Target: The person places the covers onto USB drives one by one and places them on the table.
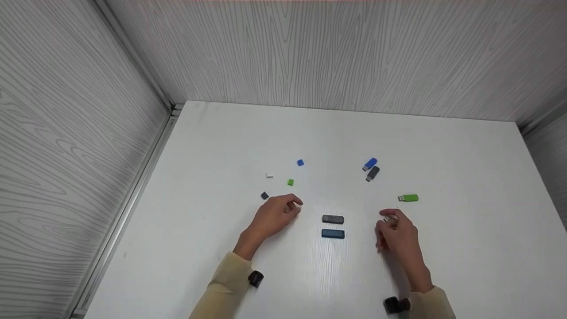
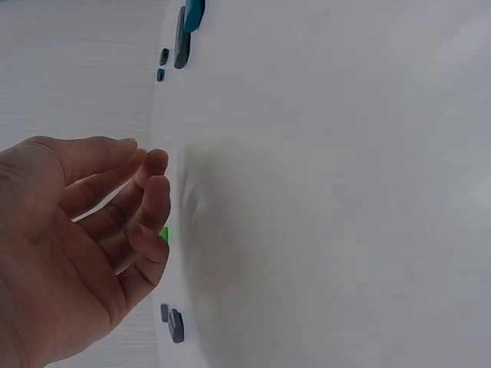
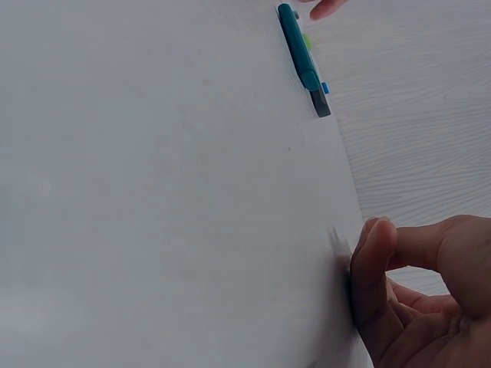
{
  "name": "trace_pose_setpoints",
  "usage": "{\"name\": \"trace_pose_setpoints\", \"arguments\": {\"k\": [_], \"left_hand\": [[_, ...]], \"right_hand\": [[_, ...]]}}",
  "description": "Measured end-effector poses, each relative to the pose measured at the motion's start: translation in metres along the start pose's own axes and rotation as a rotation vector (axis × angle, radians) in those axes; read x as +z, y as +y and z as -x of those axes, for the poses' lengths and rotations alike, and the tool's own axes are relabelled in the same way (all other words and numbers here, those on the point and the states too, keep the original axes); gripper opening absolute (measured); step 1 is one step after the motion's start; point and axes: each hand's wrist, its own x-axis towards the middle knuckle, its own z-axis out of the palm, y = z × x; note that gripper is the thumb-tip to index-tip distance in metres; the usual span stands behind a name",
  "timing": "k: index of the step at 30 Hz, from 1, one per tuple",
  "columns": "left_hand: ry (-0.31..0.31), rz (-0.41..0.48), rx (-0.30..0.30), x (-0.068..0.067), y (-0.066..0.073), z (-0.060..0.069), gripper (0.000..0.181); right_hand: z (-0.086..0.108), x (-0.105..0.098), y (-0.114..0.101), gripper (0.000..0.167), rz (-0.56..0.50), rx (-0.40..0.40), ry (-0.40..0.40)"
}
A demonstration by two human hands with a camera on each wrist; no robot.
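Hands [image 1: 275,215] [image 1: 401,235] apart, USB sticks [image 1: 333,234] between, caps [image 1: 290,182] nearby

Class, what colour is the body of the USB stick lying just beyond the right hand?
The USB stick's body is green; the head view shows it best.

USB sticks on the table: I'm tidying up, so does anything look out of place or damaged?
The green USB stick, blue USB stick and dark gray USB stick stand out because they lie uncapped: a green cap and blue cap lie apart, farther left. No damage shows at this size.
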Motion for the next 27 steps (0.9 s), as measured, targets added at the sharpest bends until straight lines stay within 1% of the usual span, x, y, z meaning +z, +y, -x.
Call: {"name": "trace_pose_setpoints", "arguments": {"k": [6,11,18,24,27], "left_hand": [[0.006,-0.008,-0.001,-0.007,-0.002,-0.003,0.023],[0.024,-0.014,0.004,-0.014,-0.004,-0.006,0.023],[0.097,-0.02,0.024,-0.022,-0.009,-0.012,0.019],[0.138,-0.004,0.009,-0.03,-0.016,-0.018,0.018],[0.155,0.013,0.012,-0.034,-0.02,-0.022,0.018]], "right_hand": [[0.0,0.0,0.0,0.038,-0.007,0.01,-0.005],[0.0,0.0,0.001,0.038,-0.002,0.016,-0.003],[0.0,0.001,0.0,0.038,0.01,0.022,-0.001],[0.0,0.001,0.001,0.037,-0.003,0.022,-0.004],[0.0,0.0,0.001,0.036,-0.02,0.025,-0.005]]}}
